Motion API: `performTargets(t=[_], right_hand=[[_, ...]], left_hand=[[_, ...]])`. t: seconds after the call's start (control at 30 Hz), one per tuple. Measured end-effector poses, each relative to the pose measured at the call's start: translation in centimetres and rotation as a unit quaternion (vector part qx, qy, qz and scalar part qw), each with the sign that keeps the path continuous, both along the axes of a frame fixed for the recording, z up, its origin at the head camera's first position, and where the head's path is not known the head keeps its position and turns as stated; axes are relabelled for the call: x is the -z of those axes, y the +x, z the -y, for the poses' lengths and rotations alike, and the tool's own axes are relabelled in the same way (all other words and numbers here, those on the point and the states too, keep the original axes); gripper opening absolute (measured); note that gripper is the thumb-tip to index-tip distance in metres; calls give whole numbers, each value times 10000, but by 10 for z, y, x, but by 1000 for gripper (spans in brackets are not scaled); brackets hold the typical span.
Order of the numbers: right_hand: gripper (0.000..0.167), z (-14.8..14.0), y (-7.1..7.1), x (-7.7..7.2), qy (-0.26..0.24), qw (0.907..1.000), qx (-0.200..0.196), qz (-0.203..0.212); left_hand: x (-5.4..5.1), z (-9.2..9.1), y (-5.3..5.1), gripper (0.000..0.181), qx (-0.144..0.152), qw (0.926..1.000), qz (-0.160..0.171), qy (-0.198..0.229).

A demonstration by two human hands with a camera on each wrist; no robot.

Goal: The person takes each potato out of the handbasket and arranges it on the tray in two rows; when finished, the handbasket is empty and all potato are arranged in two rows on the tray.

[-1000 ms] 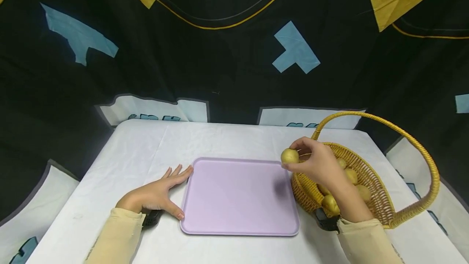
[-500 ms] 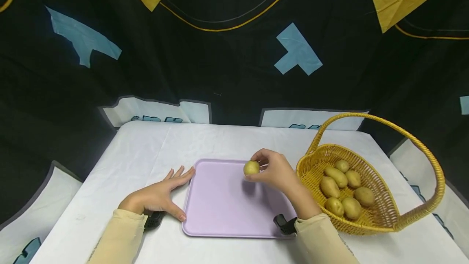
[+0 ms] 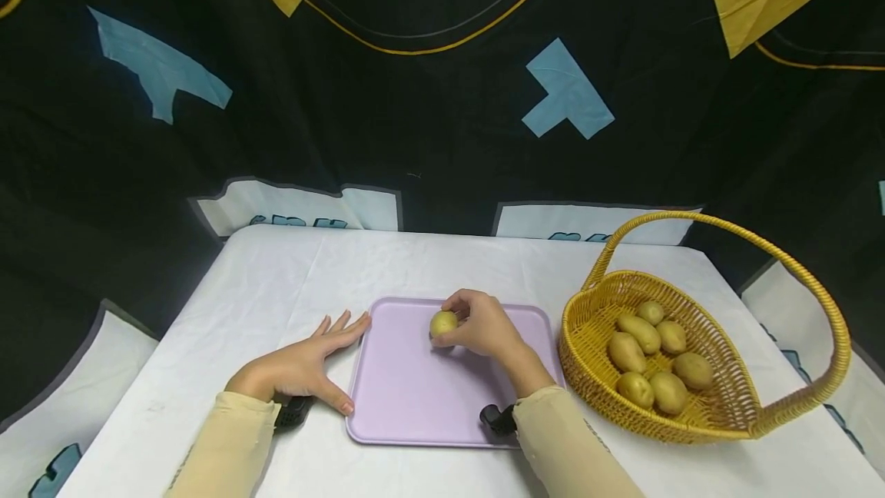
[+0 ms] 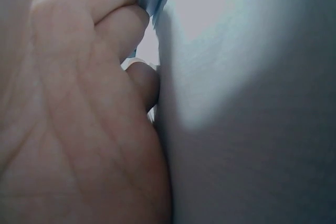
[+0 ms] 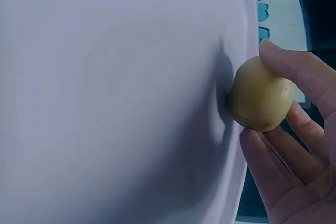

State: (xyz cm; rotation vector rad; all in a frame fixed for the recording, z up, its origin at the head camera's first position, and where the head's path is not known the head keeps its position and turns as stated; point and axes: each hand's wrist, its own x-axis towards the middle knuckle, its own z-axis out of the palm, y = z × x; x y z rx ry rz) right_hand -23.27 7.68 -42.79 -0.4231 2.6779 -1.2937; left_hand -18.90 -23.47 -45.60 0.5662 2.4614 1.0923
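Observation:
Between thumb and fingers my right hand pinches a small round potato just over the lilac tray. In the right wrist view the pale yellow potato casts a shadow on the tray surface, close above it or touching; I cannot tell which. My left hand lies with fingers spread on the white cloth, its thumb and index fingertips touching the tray's left edge. The left wrist view shows the palm side-on against the cloth, with the tray rim at the fingers.
To the right of the tray stands a yellow wicker basket with a tall arched handle. Several potatoes lie inside it. Behind the white-covered table hangs a dark patterned cloth.
My right hand has carried the potato leftward from above the basket's near rim to the tray's middle and lowered it. The left hand stays at the tray edge.

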Motion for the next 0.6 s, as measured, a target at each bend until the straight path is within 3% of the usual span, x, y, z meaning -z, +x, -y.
performTargets(t=[0.6], right_hand=[[48, 52, -1, 6, 26, 9993, -377, -25]], left_hand=[[0, 1, 0, 131, -20, 10000, 7, -53]])
